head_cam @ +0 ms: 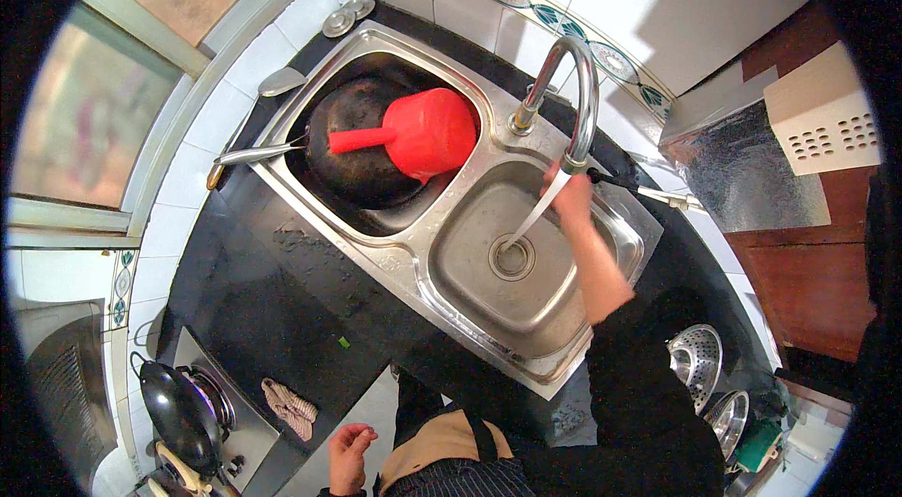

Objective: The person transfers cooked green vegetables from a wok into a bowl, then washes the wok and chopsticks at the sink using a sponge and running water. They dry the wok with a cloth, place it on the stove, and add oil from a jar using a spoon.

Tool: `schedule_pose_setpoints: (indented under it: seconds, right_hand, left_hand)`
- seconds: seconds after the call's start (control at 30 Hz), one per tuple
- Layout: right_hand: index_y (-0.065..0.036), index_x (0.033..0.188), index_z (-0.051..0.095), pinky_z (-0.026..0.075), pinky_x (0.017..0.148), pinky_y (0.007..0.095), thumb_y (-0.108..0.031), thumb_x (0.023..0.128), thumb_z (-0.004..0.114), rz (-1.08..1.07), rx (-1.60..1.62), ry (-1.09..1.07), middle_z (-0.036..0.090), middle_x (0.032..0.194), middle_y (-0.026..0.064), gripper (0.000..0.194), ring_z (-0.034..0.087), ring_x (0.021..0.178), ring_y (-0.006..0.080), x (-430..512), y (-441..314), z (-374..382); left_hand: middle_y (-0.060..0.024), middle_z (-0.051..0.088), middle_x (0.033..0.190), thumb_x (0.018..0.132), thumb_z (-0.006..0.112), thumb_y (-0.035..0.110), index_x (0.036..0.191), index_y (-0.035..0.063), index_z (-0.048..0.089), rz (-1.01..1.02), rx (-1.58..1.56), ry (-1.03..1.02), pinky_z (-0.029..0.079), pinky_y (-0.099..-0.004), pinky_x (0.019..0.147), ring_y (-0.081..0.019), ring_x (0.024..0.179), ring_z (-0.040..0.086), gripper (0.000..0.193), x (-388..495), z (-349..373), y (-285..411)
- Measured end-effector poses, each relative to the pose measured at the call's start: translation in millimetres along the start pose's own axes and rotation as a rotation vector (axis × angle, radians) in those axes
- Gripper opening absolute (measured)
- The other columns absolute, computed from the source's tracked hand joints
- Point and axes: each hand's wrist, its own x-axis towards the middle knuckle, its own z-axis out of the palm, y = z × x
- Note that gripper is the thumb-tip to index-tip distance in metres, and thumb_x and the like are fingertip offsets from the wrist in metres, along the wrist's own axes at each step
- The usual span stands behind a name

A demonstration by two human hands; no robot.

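My right hand [569, 194] is over the far right part of the right sink basin [465, 264], close behind the water stream [539, 211]. It is blurred and its fingertips are partly hidden by the spout, so I cannot tell if it holds anything. Water runs from the chrome faucet [585, 95] onto the drain strainer [512, 257]. Low in front of my waist, my left hand [350, 451] hangs with loosely curled fingers and nothing seen in it. In the left basin a red plastic water ladle [433, 134] lies upside down on a dark wok [352, 137].
A metal spatula [282, 81] lies along the sink's left side. A black wok [180, 419] sits on a lit gas stove, with a striped cloth [289, 407] nearby. Metal strainers [697, 363] stand at right. A white perforated holder [821, 120] hangs on the wall.
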Motion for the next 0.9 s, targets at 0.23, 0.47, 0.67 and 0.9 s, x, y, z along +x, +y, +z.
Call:
schedule_pose_setpoints:
  seconds: [0.23,0.47,0.67,0.9]
  right_hand:
    - [-0.007,0.106,0.052,0.043,0.089,0.0459,-0.049,0.081,0.061,0.368,0.917,0.096,0.057,0.103,0.0116,0.049,0.053,0.098,0.0257,101.9,-83.2,7.5]
    - [-0.014,0.126,0.041,0.026,0.098,0.0373,-0.055,0.089,0.041,0.182,0.832,-0.123,0.043,0.126,0.005,0.056,0.039,0.114,0.0209,108.5,-107.5,27.0]
    - [-0.014,0.141,0.03,0.023,0.106,0.0466,-0.043,0.097,0.031,0.168,0.86,-0.462,0.031,0.146,0.0085,0.053,0.03,0.134,0.0255,36.3,-131.6,-44.8]
    - [-0.003,0.123,0.051,0.042,0.094,0.0406,-0.01,0.078,0.059,-0.31,-0.258,-0.155,0.057,0.119,0.0163,0.046,0.055,0.107,0.0315,-100.0,-6.0,-41.2]
  left_hand:
    - [-0.0079,0.063,0.087,0.085,0.059,0.008,0.096,-0.0005,0.057,0.018,0.04,0.007,0.046,-0.0283,0.074,-0.0172,0.082,0.061,0.014,-9.3,2.2,-3.8]
    - [-0.0079,0.063,0.089,0.084,0.063,0.011,0.095,-0.0021,0.06,-0.023,0.081,0.049,0.047,-0.0279,0.078,-0.0162,0.084,0.06,0.018,-15.2,-8.5,-16.7]
    - [-0.0071,0.063,0.088,0.084,0.062,0.01,0.095,-0.003,0.06,0.03,0.125,0.049,0.049,-0.0268,0.075,-0.0146,0.082,0.06,0.017,-19.6,-9.9,-22.6]
    - [-0.0054,0.063,0.086,0.085,0.062,0.011,0.098,-0.002,0.059,0.079,0.086,0.022,0.049,-0.0259,0.072,-0.0122,0.08,0.06,0.019,-27.8,-36.4,-37.1]
